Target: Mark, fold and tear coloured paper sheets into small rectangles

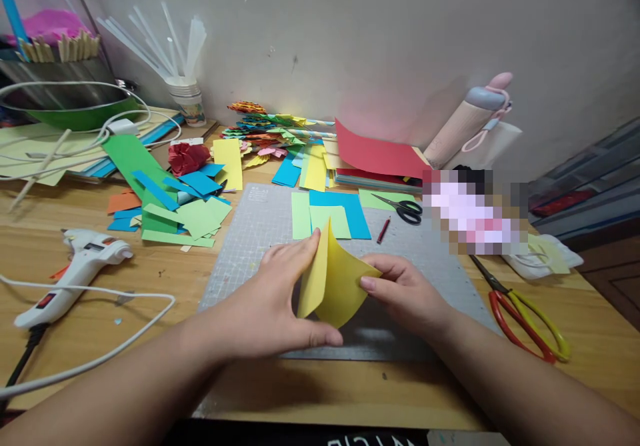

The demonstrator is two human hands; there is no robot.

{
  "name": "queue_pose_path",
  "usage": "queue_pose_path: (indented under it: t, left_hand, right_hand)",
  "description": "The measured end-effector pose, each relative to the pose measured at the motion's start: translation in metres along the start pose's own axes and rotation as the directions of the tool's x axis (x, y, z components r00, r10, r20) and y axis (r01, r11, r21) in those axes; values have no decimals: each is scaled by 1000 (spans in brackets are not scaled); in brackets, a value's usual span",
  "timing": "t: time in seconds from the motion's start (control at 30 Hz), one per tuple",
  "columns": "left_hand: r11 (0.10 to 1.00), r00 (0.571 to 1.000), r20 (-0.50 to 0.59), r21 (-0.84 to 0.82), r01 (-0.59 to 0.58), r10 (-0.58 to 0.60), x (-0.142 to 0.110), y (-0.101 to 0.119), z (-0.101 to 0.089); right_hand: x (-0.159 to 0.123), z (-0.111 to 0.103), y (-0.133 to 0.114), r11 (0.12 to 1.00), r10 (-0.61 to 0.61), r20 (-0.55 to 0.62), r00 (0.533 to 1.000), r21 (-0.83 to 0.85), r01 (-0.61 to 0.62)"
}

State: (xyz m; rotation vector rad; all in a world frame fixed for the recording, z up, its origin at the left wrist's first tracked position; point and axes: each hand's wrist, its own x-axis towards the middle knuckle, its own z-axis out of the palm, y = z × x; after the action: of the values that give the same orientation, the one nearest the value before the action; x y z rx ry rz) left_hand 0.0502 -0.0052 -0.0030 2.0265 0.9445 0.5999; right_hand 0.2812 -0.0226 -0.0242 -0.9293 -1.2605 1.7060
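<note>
A yellow paper sheet is bent into a fold over the grey cutting mat. My left hand pinches its left side between thumb and fingers. My right hand grips its right edge with the fingers closed. Both hands rest low over the mat's near half. Blue and pale green paper pieces lie on the mat just beyond the yellow sheet.
A white glue gun with its cable lies at left. Black scissors and a red pencil sit past the mat; red-and-yellow scissors at right. Coloured paper scraps, a red sheet and folded paper pieces crowd the back.
</note>
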Motion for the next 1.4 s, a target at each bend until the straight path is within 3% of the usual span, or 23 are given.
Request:
queue_pose_path:
  t: [0.07, 0.17, 0.27, 0.33, 0.37, 0.43, 0.47, 0.5, 0.57, 0.63, 0.7, 0.8, 1.07, 1.4]
  left_hand:
    - [967, 990, -19, -217, 135, -142, -2, 1, -8]
    - [749, 897, -35, -565, 345, -440, -3, -3, -30]
    - [654, 867, 38, -640, 403, -497, -6, -10, -47]
    - [730, 865, 29, -523, 440, -501, -12, -16, -46]
    - [805, 865, -40, -390, 448, -501, -16, -19, -41]
    - [904, 867, -310, 49, 425, -391, -23, -24, -27]
    - [870, 876, -403, 292, 398, -266, -26, -26, -19]
    - [804, 893, -420, 468, 366, -163, -29, -26, -11]
    - [717, 954, -292, 649, 254, -73, -31, -26, 1]
    - [701, 989, -130, 698, 146, -76, -31, -24, 8]
    - [680, 995, -52, 727, 96, -85, -29, -22, 11]
    - [617, 995, -51, 782, 90, -80, -24, -22, 12]
    - [536, 991, -47, 837, 105, -122, -22, -21, 17]
    - [538, 991, -57, 835, 112, -119, -24, -19, 18]
  right_hand:
    - [1, -3, -6, 997, 41, -64, 997, 73, -36]
    - [4, -12, -13, 989, 120, -162, 980, 104, -104]
    - [8, -20, -13, 982, 182, -187, 965, -13, -188]
    - [10, -21, -9, 955, 221, -166, 961, -164, -248]
    - [11, -21, -6, 930, 240, -149, 959, -247, -271]
    - [11, -19, -1, 880, 265, -122, 956, -374, -292]
    - [11, -17, 1, 862, 269, -116, 956, -414, -293]
    - [11, -17, 2, 846, 274, -116, 955, -444, -296]
    - [10, -16, 3, 812, 278, -143, 950, -493, -312]
    - [9, -17, 3, 790, 245, -198, 949, -527, -314]
    - [9, -19, 3, 779, 173, -240, 955, -560, -282]
    - [11, -21, 4, 737, 92, -255, 963, -633, -237]
    - [12, -19, 4, 595, 31, -201, 979, -783, -180]
    - [13, -19, 1, 584, 45, -154, 987, -798, -151]
